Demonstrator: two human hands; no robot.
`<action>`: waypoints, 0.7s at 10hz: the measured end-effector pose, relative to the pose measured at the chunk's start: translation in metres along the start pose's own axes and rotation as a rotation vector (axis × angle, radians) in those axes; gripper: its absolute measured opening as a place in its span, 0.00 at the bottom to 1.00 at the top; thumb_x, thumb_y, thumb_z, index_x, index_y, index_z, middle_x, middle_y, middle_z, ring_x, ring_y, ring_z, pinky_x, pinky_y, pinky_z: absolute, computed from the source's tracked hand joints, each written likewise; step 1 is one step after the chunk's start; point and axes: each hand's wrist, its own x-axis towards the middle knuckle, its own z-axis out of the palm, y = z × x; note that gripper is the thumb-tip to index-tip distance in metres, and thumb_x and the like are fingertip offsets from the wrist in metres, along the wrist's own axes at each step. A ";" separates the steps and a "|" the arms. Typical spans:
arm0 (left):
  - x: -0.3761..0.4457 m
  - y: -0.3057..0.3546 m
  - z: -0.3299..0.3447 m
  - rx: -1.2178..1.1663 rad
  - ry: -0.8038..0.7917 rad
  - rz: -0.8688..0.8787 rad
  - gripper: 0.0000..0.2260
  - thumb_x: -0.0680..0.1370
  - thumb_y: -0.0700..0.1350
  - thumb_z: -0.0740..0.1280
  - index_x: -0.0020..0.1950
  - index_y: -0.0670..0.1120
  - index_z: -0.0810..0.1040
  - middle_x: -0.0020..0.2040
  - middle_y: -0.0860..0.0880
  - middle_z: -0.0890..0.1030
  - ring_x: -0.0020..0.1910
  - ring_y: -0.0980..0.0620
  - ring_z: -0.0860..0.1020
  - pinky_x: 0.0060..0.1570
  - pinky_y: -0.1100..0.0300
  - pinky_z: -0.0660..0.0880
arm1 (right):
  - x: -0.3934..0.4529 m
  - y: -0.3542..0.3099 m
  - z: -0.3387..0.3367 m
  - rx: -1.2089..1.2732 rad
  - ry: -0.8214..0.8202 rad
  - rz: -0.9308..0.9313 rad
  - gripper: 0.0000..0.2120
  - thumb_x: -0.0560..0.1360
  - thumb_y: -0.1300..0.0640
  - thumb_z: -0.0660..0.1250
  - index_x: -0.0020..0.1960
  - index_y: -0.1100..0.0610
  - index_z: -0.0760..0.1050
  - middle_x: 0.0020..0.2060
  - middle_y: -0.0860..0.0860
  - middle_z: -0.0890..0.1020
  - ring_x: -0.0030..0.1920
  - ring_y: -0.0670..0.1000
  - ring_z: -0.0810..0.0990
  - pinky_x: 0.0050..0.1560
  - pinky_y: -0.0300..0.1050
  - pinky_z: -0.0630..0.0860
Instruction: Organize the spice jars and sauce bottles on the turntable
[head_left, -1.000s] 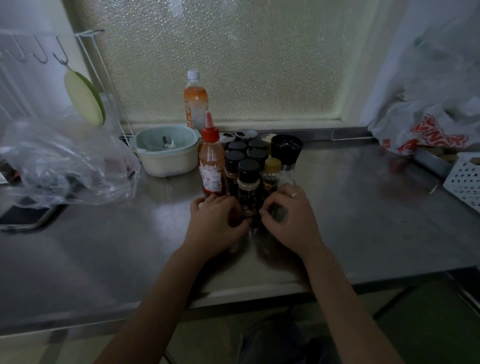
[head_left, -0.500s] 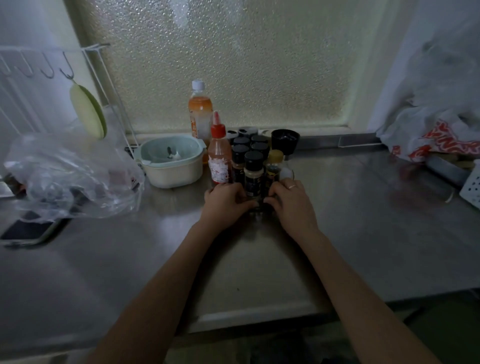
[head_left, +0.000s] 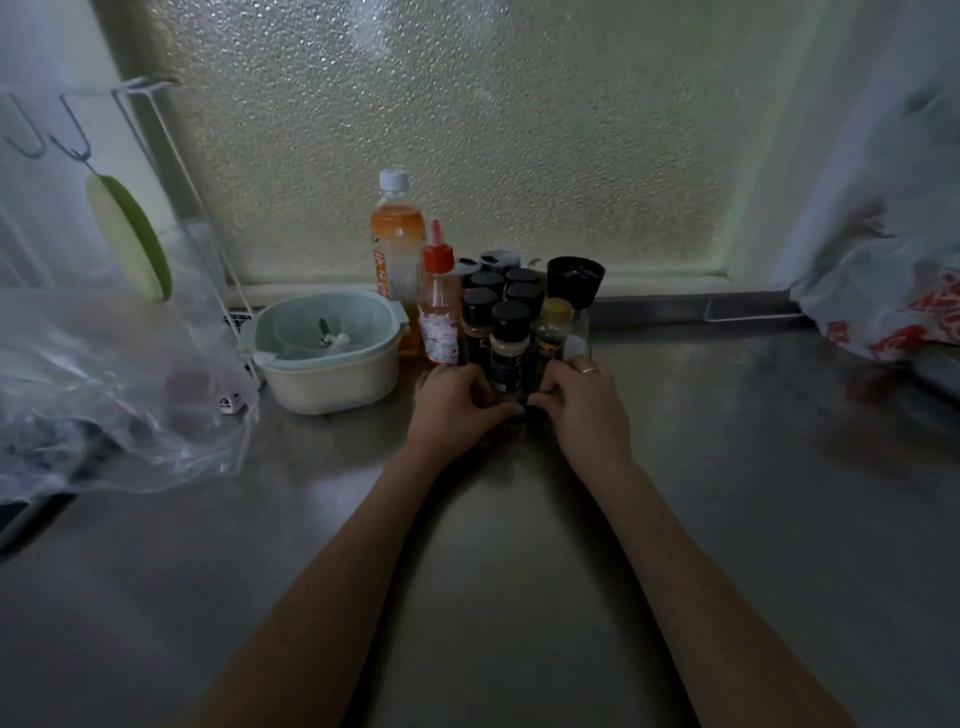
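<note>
Several black-capped spice jars stand packed together; the front spice jar (head_left: 510, 353) has a pale label. A red-capped sauce bottle (head_left: 440, 317) is on the cluster's left, and a yellow-capped jar (head_left: 555, 327) and a black-topped grinder (head_left: 575, 280) are on its right. My left hand (head_left: 457, 400) and my right hand (head_left: 582, 400) curl around the cluster's base from either side, fingertips nearly meeting below the front jar. Only a dark sliver of the turntable (head_left: 515, 419) shows between my thumbs; the rest is hidden.
An orange drink bottle (head_left: 396, 234) stands behind the sauce bottle by the frosted window. A pale green bowl (head_left: 332, 374) sits just left of the cluster. A clear plastic bag (head_left: 104, 395) and wire rack (head_left: 171, 182) are at far left, a white bag (head_left: 893, 301) at far right.
Both hands have slid the whole cluster away from me toward the window, so the sauce bottle now stands beside the orange drink bottle. My grip at the base is unchanged.
</note>
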 end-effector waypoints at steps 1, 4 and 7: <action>0.003 -0.007 -0.001 0.017 0.007 0.000 0.20 0.62 0.61 0.74 0.32 0.47 0.71 0.32 0.51 0.76 0.36 0.50 0.74 0.34 0.58 0.66 | -0.004 -0.009 0.001 0.019 0.008 0.016 0.09 0.73 0.55 0.70 0.41 0.59 0.73 0.41 0.51 0.71 0.54 0.53 0.68 0.41 0.45 0.65; -0.003 -0.004 -0.002 0.232 0.061 0.015 0.24 0.65 0.69 0.66 0.39 0.49 0.69 0.41 0.46 0.79 0.47 0.45 0.76 0.61 0.45 0.68 | -0.007 -0.025 0.008 -0.006 0.000 0.049 0.09 0.74 0.55 0.69 0.40 0.55 0.69 0.47 0.55 0.75 0.57 0.54 0.67 0.41 0.45 0.64; -0.081 0.060 -0.076 -0.050 0.452 0.245 0.16 0.71 0.56 0.67 0.50 0.47 0.70 0.48 0.50 0.71 0.49 0.53 0.68 0.50 0.54 0.72 | -0.045 -0.035 -0.088 0.526 0.355 0.041 0.14 0.77 0.66 0.61 0.54 0.49 0.71 0.43 0.50 0.85 0.41 0.44 0.81 0.43 0.32 0.73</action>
